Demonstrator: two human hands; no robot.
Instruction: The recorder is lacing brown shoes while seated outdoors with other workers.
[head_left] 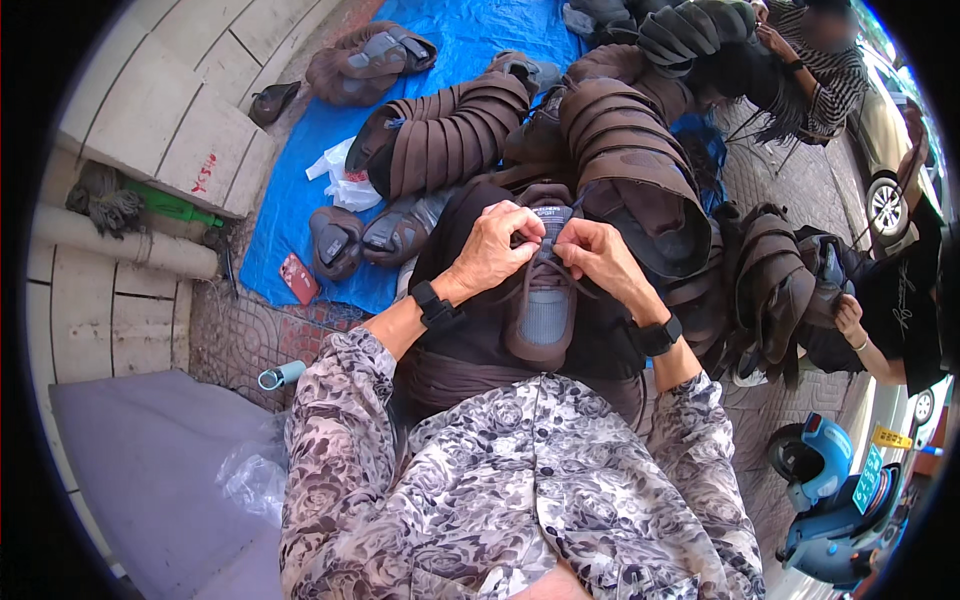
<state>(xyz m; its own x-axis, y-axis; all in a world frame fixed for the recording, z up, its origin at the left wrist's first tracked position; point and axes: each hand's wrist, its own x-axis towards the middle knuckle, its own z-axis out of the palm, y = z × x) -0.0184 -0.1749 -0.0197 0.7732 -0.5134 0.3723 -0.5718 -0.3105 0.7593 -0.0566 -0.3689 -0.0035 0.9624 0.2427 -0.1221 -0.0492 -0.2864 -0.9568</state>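
Observation:
On my lap lies a brown and grey shoe upper (545, 315), its toe toward me and its tongue (553, 212) pointing away. Thin brown laces cross its throat. My left hand (497, 245) is closed in a pinch at the left lace edge beside the tongue. On the other side my right hand (603, 258) pinches the lace, fingertips close to those of the left. The lace ends between the fingers are too small to follow. Stacked brown uppers (630, 150) rest just beyond my hands.
A blue tarp (270, 250) carries more stacked uppers (450, 140), a white plastic bag (345, 175) and a red phone-like object (298, 278). A light-blue bottle (282, 375) lies at left. Two people sit at right, one holding a shoe upper (828, 275). A blue scooter (840, 510) stands nearby.

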